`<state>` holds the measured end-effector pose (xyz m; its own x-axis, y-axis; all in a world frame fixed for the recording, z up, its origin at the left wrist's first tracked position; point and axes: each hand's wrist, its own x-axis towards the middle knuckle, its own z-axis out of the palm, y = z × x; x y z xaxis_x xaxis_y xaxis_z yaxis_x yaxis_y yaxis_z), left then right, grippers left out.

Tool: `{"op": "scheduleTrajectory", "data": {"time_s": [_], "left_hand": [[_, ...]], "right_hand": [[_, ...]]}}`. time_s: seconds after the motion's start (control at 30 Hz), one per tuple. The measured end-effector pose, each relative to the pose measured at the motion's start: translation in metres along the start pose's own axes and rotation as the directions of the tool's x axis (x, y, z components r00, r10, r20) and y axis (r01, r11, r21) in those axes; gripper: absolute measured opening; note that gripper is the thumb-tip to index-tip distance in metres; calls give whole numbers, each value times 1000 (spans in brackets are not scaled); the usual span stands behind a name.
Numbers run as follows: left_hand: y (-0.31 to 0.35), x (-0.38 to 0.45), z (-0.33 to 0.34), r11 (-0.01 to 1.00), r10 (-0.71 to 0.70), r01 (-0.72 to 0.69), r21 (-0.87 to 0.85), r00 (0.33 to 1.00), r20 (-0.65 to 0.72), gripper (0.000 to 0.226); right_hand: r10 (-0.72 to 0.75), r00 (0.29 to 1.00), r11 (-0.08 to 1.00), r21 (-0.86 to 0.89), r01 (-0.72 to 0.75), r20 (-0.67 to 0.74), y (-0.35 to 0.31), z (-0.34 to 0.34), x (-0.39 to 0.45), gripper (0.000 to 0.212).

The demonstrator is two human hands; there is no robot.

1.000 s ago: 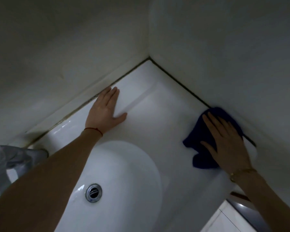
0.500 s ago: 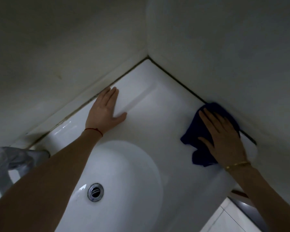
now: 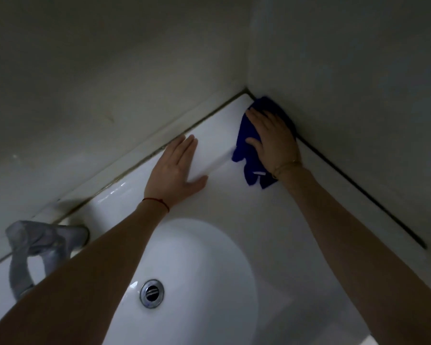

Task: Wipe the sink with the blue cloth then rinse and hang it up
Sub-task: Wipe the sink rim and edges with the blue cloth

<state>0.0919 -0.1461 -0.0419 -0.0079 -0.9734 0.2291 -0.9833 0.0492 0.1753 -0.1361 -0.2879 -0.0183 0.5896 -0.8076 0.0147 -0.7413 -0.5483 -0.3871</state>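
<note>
The right hand (image 3: pixel 274 140) lies flat on the blue cloth (image 3: pixel 249 143), its grip loose: fingers straight and together, pressing the cloth down without curling round it. The cloth is bunched in the far corner of the sink (image 3: pixel 296 220) ledge, where the two walls meet; its far edge touches the dark seam (image 3: pixel 358 190) along the right wall, and a ragged end trails toward the near side past the wrist, which wears a thin gold bracelet (image 3: pixel 288 165).

Just to the left, the left hand (image 3: pixel 177 170) rests palm down on the far rim, fingers straight and together, thumb spread out to the right, holding nothing. A red string (image 3: pixel 157 201) circles its wrist.

Nearer, the white basin dips between both forearms, with the metal drain (image 3: pixel 151 293) at its bottom. On the left edge, a grey cloth (image 3: pixel 39 241) is draped over something I cannot make out.
</note>
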Motion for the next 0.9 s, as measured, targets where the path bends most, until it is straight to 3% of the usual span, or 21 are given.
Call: {"op": "scheduleTrajectory", "data": {"time_s": [0.1,0.2,0.27,0.43,0.6,0.63,0.77,0.83,0.9], "left_hand": [[1,0,-1,1000,-1,1,15,1000,6,84],[1,0,-2,1000,-7,7,10,1000,11,85],[1,0,-2,1000,-11,11,3,1000,18,84],[1,1,0,1000,-7,7,-5,1000,19,81],[0,0,-3,999,-31,32,-15,999,42,86],[1,0,-3,999,-31,32,-20,999,40,86],[2,2,-5,1000,-3,3,-26,1000,10,80],[2,0,-5,1000,-18,18,-21,1000,22,83],[2,-1,-5,999,-30,31,-19,999,33,85]], "right_hand": [[-71,996,977,203,60,50,2,-5,24,54],[14,1000,967,256,-14,2,-9,-2,34,54],[26,998,973,230,-13,-55,-27,8,27,53],[-199,979,976,81,202,-52,-35,26,11,56],[115,982,989,106,-100,-152,-28,16,44,60],[98,983,993,87,-85,-156,-37,21,39,60],[-205,978,978,24,206,-39,-36,26,21,59],[-162,986,987,11,163,-48,-18,17,36,60],[-1,996,999,33,4,-84,-14,13,49,61]]}}
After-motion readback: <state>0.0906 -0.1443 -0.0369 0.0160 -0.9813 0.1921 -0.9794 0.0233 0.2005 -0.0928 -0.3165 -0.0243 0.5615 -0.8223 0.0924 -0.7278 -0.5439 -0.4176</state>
